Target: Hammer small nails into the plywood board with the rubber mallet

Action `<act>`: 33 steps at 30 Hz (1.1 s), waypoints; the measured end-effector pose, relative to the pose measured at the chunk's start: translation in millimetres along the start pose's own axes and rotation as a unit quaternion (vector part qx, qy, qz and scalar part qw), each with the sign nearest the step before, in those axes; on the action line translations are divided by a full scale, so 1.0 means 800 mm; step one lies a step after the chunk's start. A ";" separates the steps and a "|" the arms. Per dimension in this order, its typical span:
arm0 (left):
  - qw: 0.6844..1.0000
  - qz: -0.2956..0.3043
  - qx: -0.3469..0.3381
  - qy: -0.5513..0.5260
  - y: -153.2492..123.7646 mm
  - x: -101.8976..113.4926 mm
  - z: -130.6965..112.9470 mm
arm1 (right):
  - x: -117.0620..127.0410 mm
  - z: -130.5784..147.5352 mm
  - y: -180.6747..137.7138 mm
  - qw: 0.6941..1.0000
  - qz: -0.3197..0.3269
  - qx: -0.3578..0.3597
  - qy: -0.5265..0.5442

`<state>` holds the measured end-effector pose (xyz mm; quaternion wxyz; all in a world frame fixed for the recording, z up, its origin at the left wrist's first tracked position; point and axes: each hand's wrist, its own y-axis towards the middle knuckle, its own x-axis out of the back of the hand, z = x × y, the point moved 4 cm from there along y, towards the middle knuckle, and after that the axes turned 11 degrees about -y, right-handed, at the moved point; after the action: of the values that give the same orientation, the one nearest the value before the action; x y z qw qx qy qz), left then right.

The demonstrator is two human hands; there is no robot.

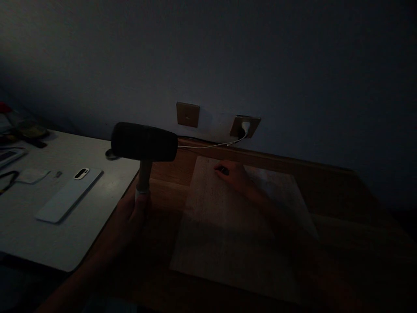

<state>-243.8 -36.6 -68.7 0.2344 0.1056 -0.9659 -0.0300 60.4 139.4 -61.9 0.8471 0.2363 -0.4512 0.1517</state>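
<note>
In the dim head view, my left hand is wrapped round the handle of a mallet with a thick black head. The mallet stands upright, its head raised above the left side of the wooden table. My right hand rests near the far edge of a flat, pale board. Its fingers are curled together around something small and dark, too dim to name. The board lies flat on the wooden table, partly covered by my right forearm.
To the left stands a white table with a white phone on it and several small items behind. On the wall are a blank-looking plate and a socket with a white plug and cable.
</note>
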 end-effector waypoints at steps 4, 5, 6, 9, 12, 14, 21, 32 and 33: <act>0.999 -0.010 0.024 0.034 0.004 0.004 -0.016 | -0.003 -0.004 -0.005 1.000 -0.006 -0.006 0.004; 0.999 -0.004 0.019 0.044 0.006 0.005 -0.023 | -0.003 -0.005 -0.006 1.000 -0.006 -0.009 0.004; 0.998 0.006 0.013 0.053 0.007 0.005 -0.029 | -0.004 -0.006 -0.006 1.000 -0.006 -0.011 0.004; 0.995 0.066 0.021 0.075 0.012 -0.001 -0.042 | -0.006 -0.009 -0.005 1.000 -0.003 -0.026 0.002; 0.982 0.152 0.075 0.087 0.015 -0.014 -0.042 | -0.010 -0.011 -0.001 0.999 0.001 -0.048 -0.004; 0.976 0.177 0.079 0.101 0.018 -0.021 -0.044 | -0.013 -0.011 0.001 0.998 0.003 -0.060 -0.006; 0.965 0.181 0.052 0.185 0.027 -0.033 -0.063 | -0.018 -0.012 0.001 0.998 0.005 -0.065 0.006; 0.935 0.179 -0.005 0.307 0.046 -0.067 -0.054 | 0.051 -0.049 -0.024 0.995 -0.081 -0.055 -0.001; 0.932 0.177 -0.004 0.317 0.047 -0.068 -0.055 | 0.057 -0.054 -0.026 0.995 -0.084 -0.061 -0.010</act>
<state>-183.8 11.2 -50.1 0.5300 -0.0640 -0.8445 0.0436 124.7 146.8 -50.2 0.8653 0.2227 -0.4463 0.0501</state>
